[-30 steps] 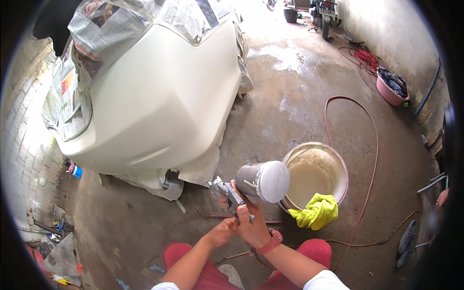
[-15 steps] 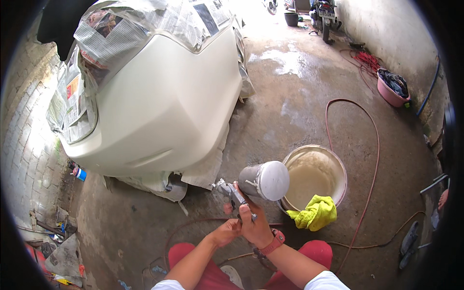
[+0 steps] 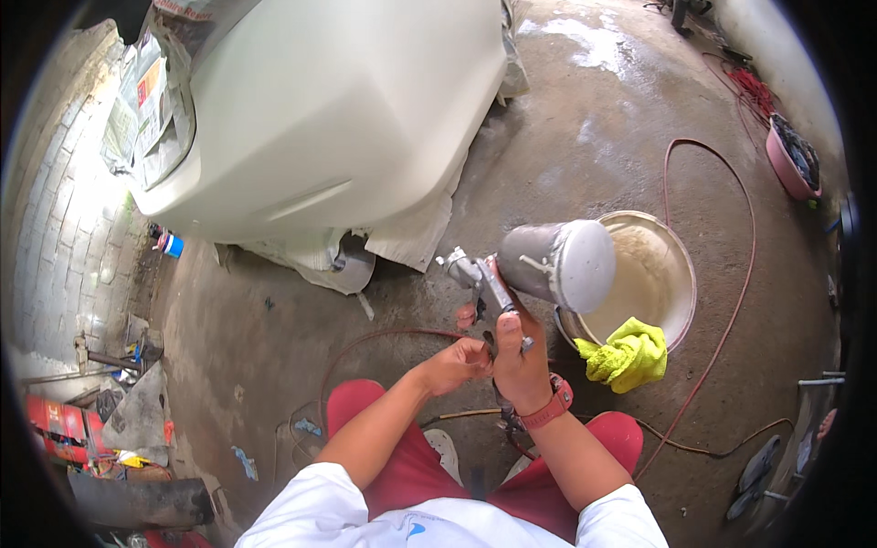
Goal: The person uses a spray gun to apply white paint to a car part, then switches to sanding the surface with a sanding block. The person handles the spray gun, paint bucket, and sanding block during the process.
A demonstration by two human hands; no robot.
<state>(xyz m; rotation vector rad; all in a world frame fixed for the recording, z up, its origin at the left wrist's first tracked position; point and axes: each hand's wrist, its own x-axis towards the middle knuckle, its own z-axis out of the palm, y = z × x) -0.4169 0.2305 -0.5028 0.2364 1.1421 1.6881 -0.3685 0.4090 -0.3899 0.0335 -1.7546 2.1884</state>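
Your right hand (image 3: 523,370) has its fingers wrapped around the silver spray gun (image 3: 494,287), which is up in the air in front of you. Its big gray cup (image 3: 534,260) leans toward the bucket (image 3: 692,279). Your left hand (image 3: 453,367) is just beside the gun with bent fingers, but I can't quite tell if they pinch anything. A bright yellow cloth (image 3: 632,356) hangs on the bucket. The white bumper (image 3: 338,119) is ahead, to your left.

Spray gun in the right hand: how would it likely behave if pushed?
The spray gun would probably tip toward its cup, which looks far bulkier than the gun's body. It seems rigid, judging by its metallic-looking parts. Out of the right hand, it may roll, since the cup is round-sided.
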